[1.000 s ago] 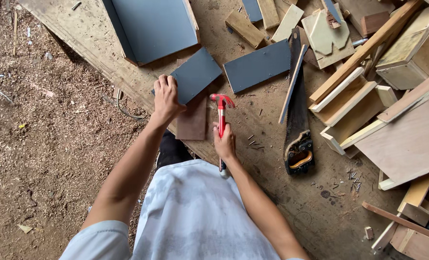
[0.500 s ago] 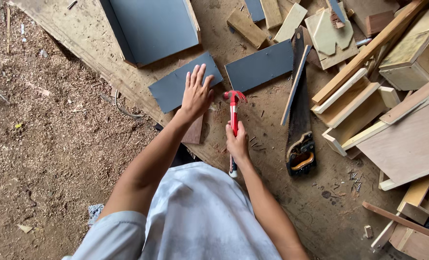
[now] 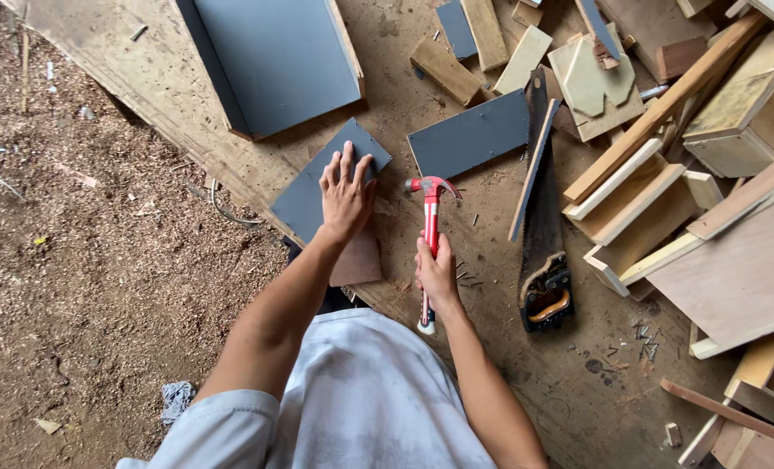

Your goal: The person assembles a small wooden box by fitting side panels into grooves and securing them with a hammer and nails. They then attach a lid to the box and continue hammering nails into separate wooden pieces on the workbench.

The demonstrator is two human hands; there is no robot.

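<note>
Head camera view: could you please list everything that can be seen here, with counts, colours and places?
Small grey panel: one, dark grey, under the left hand.
Brown board: one, reddish brown, below that panel.
Large grey panel: one, dark grey, top centre.
Grey strip: one, dark grey, above the hammer head.
Hammer: one, red, held upright in view.
Handsaw: one, dark blade, black handle, right of the hammer.
Wood offcuts: many, pale, right side.
Nails: several, loose, lower right.
Plywood sheet: one, tan, beneath everything.
Sawdust ground: brown, left.
Left hand: flat on the small panel.
Right hand: gripping the hammer handle.
</note>
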